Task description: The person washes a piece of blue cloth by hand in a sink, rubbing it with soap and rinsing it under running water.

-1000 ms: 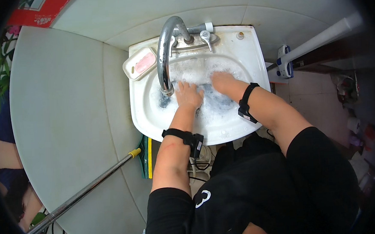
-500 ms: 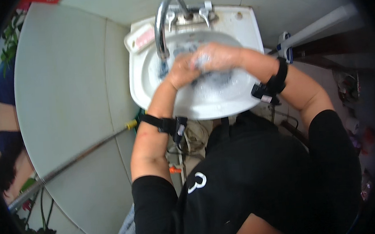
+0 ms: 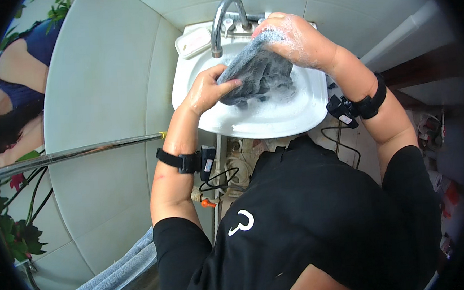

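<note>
Since the earlier frame the sodden grey cloth [image 3: 257, 71] has come up out of the suds, and the right hand [image 3: 294, 40] has risen toward the curved chrome tap [image 3: 224, 18]. The cloth is now hanging over the white ceramic basin [image 3: 314, 105], probably so that drips and foam are falling back into the bowl. The right hand, lathered in suds, is clamping the cloth's upper end; the left hand [image 3: 207, 88] is pinching its lower left edge, fingers curled around the fabric. The cloth is stretching between the two hands, below the right, beside the left. A pale soap dish [image 3: 194, 41] is sitting on the rim; its contents are unclear at this angle.
</note>
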The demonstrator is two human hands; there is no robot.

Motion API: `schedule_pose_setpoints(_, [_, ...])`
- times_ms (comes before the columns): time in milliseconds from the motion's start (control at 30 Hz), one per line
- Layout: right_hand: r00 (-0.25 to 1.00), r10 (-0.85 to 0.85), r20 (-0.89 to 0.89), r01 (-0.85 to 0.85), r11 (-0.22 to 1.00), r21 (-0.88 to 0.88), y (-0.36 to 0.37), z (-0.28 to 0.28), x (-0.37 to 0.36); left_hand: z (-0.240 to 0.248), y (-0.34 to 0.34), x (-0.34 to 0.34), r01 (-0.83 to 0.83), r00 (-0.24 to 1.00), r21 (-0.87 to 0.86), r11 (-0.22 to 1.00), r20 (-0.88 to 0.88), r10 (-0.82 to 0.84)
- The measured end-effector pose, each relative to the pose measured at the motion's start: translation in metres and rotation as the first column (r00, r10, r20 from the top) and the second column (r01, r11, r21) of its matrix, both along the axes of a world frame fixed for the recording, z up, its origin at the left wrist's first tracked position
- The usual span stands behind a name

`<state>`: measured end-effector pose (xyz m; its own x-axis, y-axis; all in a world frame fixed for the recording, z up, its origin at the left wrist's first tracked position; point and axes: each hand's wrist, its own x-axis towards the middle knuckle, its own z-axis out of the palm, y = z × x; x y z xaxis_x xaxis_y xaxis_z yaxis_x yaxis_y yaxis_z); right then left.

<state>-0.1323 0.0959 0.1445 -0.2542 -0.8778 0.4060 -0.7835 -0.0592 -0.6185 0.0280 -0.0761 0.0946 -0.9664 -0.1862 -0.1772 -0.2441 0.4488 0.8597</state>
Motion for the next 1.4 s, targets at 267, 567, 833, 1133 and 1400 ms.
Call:
schedule_pose_setpoints(267, [0.91, -0.261, 0.321, 0.158, 0.937, 0.312, 0.012, -0.062, -0.028, -0.027, -0.015, 0.015, -0.433, 0.895, 0.314, 0.845, 0.036, 0.445])
schedule_pose_setpoints(567, [0.996, -0.006, 0.087, 0.013, 0.997, -0.081, -0.006, -0.026, 0.037, 0.01, 0.031, -0.013, -0.035, 0.928, 0.565, 0.824, -0.288, 0.237])
schedule_pose_setpoints(833, [0.905, -0.174, 0.388, 0.136, 0.983, 0.124, -0.022, -0.072, 0.015, -0.065, 0.059, -0.03, -0.242, 0.894, 0.022, 0.97, -0.383, 0.231])
schedule_pose_setpoints(1133, [0.938, -0.141, 0.315, 0.091, 0.981, 0.17, 0.006, -0.085, 0.007, -0.062, 0.067, -0.047, -0.079, 0.996, 0.542, 0.836, 0.005, 0.09])
schedule_pose_setpoints(1400, [0.893, -0.266, 0.364, 0.156, 0.94, 0.304, -0.016, -0.133, 0.013, -0.084, 0.084, -0.064, -0.158, 0.984, 0.457, 0.875, 0.149, 0.1])
